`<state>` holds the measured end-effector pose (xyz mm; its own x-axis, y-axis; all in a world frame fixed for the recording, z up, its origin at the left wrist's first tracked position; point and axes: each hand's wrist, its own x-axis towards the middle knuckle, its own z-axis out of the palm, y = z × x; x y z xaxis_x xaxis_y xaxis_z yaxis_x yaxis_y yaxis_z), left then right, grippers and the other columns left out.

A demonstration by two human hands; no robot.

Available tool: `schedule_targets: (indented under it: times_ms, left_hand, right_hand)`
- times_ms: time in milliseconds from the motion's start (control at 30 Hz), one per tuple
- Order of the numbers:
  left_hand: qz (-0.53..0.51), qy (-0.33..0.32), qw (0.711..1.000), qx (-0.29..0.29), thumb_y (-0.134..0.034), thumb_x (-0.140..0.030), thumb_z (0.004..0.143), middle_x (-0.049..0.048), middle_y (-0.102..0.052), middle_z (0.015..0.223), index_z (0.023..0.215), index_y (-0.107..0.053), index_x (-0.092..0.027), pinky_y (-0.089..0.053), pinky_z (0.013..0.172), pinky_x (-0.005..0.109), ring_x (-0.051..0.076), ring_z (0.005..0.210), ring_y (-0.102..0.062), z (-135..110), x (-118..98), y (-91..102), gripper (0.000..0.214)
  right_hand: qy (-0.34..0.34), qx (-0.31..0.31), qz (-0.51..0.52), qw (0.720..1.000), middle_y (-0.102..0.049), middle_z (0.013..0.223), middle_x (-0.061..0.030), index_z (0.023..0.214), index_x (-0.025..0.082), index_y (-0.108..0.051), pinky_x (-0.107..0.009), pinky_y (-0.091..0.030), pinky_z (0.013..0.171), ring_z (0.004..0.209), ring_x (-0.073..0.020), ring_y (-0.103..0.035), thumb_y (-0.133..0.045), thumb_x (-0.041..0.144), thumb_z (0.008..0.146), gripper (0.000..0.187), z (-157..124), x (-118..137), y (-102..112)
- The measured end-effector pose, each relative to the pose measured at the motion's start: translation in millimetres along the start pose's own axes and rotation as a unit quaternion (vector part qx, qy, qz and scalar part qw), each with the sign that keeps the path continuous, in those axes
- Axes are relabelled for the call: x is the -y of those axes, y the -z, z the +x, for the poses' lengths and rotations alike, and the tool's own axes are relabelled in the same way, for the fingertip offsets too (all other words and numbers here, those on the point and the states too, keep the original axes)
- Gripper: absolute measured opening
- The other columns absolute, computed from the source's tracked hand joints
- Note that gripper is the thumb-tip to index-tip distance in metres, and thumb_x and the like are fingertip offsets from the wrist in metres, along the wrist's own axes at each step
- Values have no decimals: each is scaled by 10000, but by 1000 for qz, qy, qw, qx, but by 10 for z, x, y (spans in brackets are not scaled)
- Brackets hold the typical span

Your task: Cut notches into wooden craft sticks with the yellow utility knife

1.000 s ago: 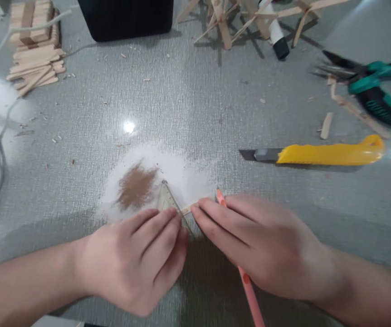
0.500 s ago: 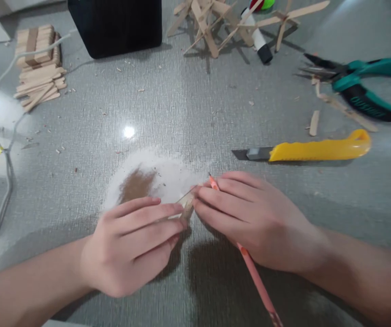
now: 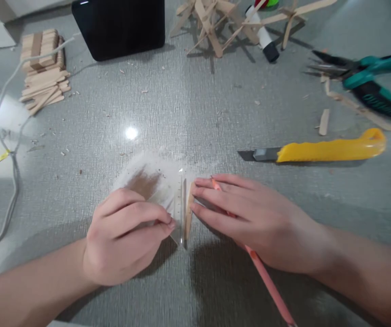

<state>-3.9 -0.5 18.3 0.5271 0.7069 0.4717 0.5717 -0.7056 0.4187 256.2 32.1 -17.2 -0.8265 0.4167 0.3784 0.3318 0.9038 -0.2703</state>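
Observation:
Between the thumb and fingers of my left hand (image 3: 129, 238) is a clear plastic ruler (image 3: 178, 200) with fine markings, its straight edge running nearly up and down the view. Just right of that edge, a short wooden craft stick (image 3: 188, 213) touches the fingertips of my right hand (image 3: 260, 222). A pink pencil (image 3: 270, 288) passes through the fingers of this right hand, its point showing past them and its long end slanting toward me. My left hand partly covers the ruler. White and brown dust (image 3: 144, 181) lies beyond my left hand.
A yellow utility knife (image 3: 331, 150) lies beyond my right hand, blade leftward. Teal-handled pliers (image 3: 369, 75) and wood scraps (image 3: 324, 121) are at right. Stick structures (image 3: 209, 27), a glue stick (image 3: 265, 41) and a black object (image 3: 120, 29) stand behind. Craft sticks (image 3: 44, 68) and a cable (image 3: 13, 181) are left.
The ruler has turned from a slant to nearly upright in the view and now lies beside the craft stick. My left hand has shifted slightly left; my right hand stays nearly in place.

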Motion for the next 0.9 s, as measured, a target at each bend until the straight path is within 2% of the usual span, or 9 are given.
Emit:
schedule_targets:
  times_ms: [133,367,500,733,900]
  left_hand:
    - [-36,15,999,7,-738,-52,844,-9,-770,834,792,-723,-182,-555,611,243,99,685,-641,-22,-13,-18,141]
    - [-13,-7,999,44,-661,-62,901,-12,-773,860,842,-692,-162,-455,566,274,103,632,-629,-69,-25,-90,120]
    - [11,-1,998,60,-600,-64,928,-10,-757,893,892,-687,-168,-401,560,281,102,613,-573,-105,-10,-143,141]
    - [-48,-3,998,43,-699,-63,895,8,-764,902,876,-708,-145,-535,670,240,104,752,-691,-49,-22,-90,84]
    - [-55,-12,995,81,-593,-100,972,21,-769,974,962,-708,-147,-491,613,276,127,741,-686,-73,19,-107,125]
  right_hand:
    - [5,12,9,1000,-736,1258,-151,1163,86,-687,-461,-566,1039,1245,-289,-667,-390,34,995,344,2,-12,-28]
    - [2,28,23,999,-711,1321,-145,1185,84,-692,-492,-574,1030,1260,-314,-660,-408,27,983,354,-15,-17,-55]
    - [-7,18,25,1000,-716,1313,-139,1180,100,-690,-483,-558,1057,1274,-292,-653,-398,15,977,366,-14,-21,-57]
    - [0,11,12,1000,-717,1299,-146,1182,119,-649,-434,-568,1050,1262,-258,-663,-387,14,979,348,-13,-53,-48]
    - [-37,4,37,999,-689,1327,-202,1158,120,-638,-422,-553,1077,1287,-258,-646,-401,0,962,330,-40,-32,-39]
